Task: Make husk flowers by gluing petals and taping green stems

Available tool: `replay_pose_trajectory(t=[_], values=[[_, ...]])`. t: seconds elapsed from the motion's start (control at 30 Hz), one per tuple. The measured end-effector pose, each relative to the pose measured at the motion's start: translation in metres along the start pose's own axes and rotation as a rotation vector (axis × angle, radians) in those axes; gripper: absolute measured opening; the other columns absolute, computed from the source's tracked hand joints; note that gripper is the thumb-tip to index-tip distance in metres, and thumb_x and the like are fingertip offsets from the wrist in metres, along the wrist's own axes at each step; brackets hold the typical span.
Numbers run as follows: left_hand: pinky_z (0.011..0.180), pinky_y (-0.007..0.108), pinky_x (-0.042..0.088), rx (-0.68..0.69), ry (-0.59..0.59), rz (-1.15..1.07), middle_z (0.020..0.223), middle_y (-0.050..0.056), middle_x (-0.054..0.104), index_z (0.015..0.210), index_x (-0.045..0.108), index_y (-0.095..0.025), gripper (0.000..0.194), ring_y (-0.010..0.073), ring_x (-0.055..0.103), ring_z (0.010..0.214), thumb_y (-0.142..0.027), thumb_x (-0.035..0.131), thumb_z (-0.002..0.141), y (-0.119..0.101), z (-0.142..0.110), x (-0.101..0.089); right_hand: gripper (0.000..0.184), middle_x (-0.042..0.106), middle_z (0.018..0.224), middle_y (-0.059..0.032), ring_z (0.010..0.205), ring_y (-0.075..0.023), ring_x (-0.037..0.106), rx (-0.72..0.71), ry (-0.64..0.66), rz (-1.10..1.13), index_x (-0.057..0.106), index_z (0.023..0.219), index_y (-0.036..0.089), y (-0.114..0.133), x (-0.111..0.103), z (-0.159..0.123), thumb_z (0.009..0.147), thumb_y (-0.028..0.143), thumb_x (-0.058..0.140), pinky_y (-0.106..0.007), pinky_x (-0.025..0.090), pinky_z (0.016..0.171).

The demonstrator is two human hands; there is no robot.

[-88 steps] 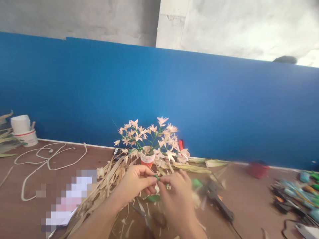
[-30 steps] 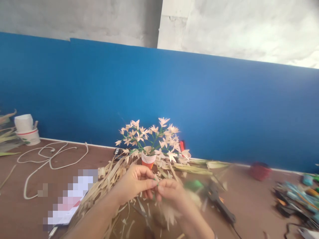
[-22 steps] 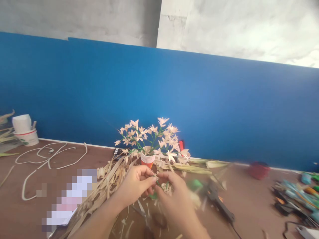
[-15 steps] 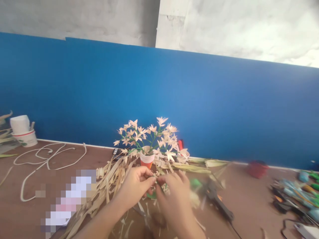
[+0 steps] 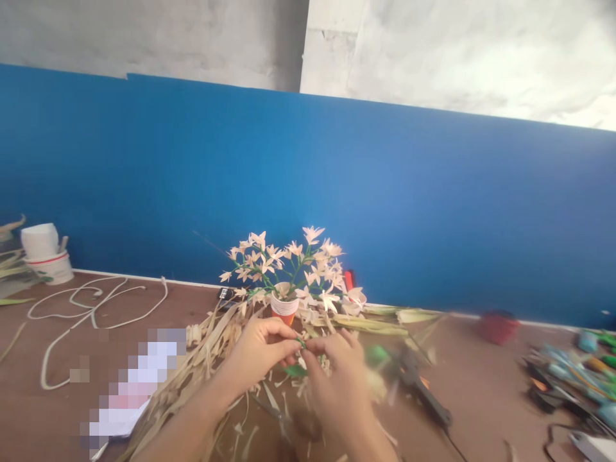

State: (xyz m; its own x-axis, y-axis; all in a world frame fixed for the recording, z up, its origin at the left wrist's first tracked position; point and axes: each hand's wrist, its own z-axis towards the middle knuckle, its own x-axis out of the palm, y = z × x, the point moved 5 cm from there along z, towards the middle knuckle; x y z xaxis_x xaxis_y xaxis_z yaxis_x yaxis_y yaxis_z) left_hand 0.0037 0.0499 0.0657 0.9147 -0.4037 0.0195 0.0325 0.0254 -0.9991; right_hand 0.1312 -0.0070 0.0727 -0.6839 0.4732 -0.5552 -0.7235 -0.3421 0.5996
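My left hand (image 5: 262, 353) is closed, thumb and forefinger pinching a thin green strip (image 5: 301, 342). From the other side, the fingertips of my right hand (image 5: 339, 369) pinch the same small green strip, so the two hands nearly touch. Just behind them stands a paper cup (image 5: 283, 310), white at the rim and orange-red below, filled with pale handmade flowers (image 5: 266, 263) on green stems. Beneath my hands lie scissors (image 5: 275, 404), partly covered, and a green piece (image 5: 295, 371).
Dried husk strips (image 5: 206, 359) lie left of my hands. A dark glue gun (image 5: 426, 394) with a cord rests at the right, near a blurred red container (image 5: 498, 327). A white cable (image 5: 91, 311) loops at the left. Colourful tools (image 5: 572, 378) crowd the right edge.
Both hands stay almost in place, with small finger shifts. The green strip between the fingertips shows more clearly now. The flowers and cup have not moved.
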Motion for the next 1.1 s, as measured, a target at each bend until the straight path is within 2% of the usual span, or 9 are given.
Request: replay_pose_trajectory(t=[0.13,0.33,0.47,0.63,0.73,0.87,0.93,1.0,1.1], values=[[0.049,0.024,0.047,-0.008,0.048,-0.016,0.064,-0.001,0.060,0.071,0.070,-0.013,0.017,0.0107,0.057,0.049,-0.026,0.072,0.060,-0.004,0.000,-0.002,0.012,0.067,0.069,-0.0021,0.070,-0.0183,0.059,0.275,0.193,0.301,0.065,0.065,0.019,-0.013,0.007,0.003,0.072,0.026,0.058,-0.030,0.041,0.072],[0.046,0.023,0.046,-0.051,0.128,-0.033,0.056,-0.001,0.060,0.063,0.065,-0.013,0.021,0.0103,0.056,0.045,-0.030,0.076,0.056,-0.003,-0.003,-0.001,0.014,0.064,0.059,0.0006,0.054,-0.0096,0.054,0.574,0.517,0.887,0.064,0.065,0.016,-0.015,0.017,-0.002,0.066,0.029,0.069,-0.021,0.039,0.057],[0.049,0.023,0.047,-0.046,0.201,-0.078,0.055,0.000,0.061,0.065,0.064,-0.013,0.022,0.0106,0.057,0.047,-0.031,0.076,0.060,-0.002,-0.006,0.001,0.020,0.063,0.054,0.0001,0.050,-0.0085,0.052,0.636,0.580,1.068,0.064,0.061,0.015,-0.010,0.017,-0.004,0.061,0.033,0.073,-0.020,0.037,0.054],[0.051,0.023,0.047,-0.053,0.237,-0.068,0.055,0.000,0.062,0.065,0.059,-0.013,0.024,0.0107,0.058,0.048,-0.034,0.073,0.064,-0.005,-0.010,0.005,0.025,0.064,0.054,-0.0009,0.051,-0.0091,0.052,0.623,0.637,1.077,0.065,0.061,0.014,-0.006,0.017,-0.004,0.060,0.037,0.074,-0.021,0.038,0.055],[0.046,0.021,0.043,-0.061,0.201,0.003,0.053,-0.001,0.062,0.067,0.058,-0.014,0.024,0.0110,0.058,0.047,-0.035,0.069,0.067,-0.006,-0.010,0.004,0.027,0.065,0.059,-0.0023,0.058,-0.0118,0.056,0.561,0.605,0.964,0.067,0.063,0.014,-0.010,0.014,0.002,0.068,0.040,0.068,-0.024,0.041,0.063],[0.044,0.019,0.040,-0.074,0.150,0.107,0.049,-0.002,0.060,0.068,0.057,-0.015,0.020,0.0119,0.059,0.047,-0.033,0.066,0.069,-0.008,-0.008,-0.002,0.028,0.070,0.076,-0.0063,0.077,-0.0189,0.062,0.467,0.363,0.593,0.069,0.081,0.015,-0.041,0.001,0.017,0.077,0.041,0.057,-0.030,0.043,0.074],[0.044,0.020,0.040,-0.082,0.161,0.144,0.054,-0.001,0.062,0.068,0.057,-0.015,0.019,0.0123,0.061,0.049,-0.032,0.065,0.069,-0.009,-0.008,-0.004,0.024,0.070,0.079,-0.0062,0.079,-0.0210,0.061,0.369,0.274,0.362,0.069,0.082,0.017,-0.060,-0.004,0.023,0.079,0.035,0.054,-0.032,0.042,0.076],[0.042,0.019,0.038,-0.096,0.180,0.158,0.059,0.000,0.064,0.068,0.056,-0.015,0.019,0.0125,0.062,0.050,-0.032,0.064,0.069,-0.009,-0.009,-0.005,0.018,0.070,0.079,-0.0052,0.077,-0.0217,0.061,0.315,0.260,0.051,0.069,0.079,0.019,-0.078,-0.002,0.024,0.078,0.026,0.052,-0.032,0.041,0.072],[0.040,0.018,0.034,-0.113,0.232,0.190,0.063,0.002,0.067,0.069,0.056,-0.015,0.018,0.0119,0.062,0.050,-0.032,0.062,0.071,-0.006,-0.010,-0.004,0.025,0.070,0.080,-0.0058,0.081,-0.0228,0.059,0.203,0.289,-0.339,0.071,0.079,0.023,-0.091,0.007,0.020,0.075,0.012,0.049,-0.032,0.037,0.071]])
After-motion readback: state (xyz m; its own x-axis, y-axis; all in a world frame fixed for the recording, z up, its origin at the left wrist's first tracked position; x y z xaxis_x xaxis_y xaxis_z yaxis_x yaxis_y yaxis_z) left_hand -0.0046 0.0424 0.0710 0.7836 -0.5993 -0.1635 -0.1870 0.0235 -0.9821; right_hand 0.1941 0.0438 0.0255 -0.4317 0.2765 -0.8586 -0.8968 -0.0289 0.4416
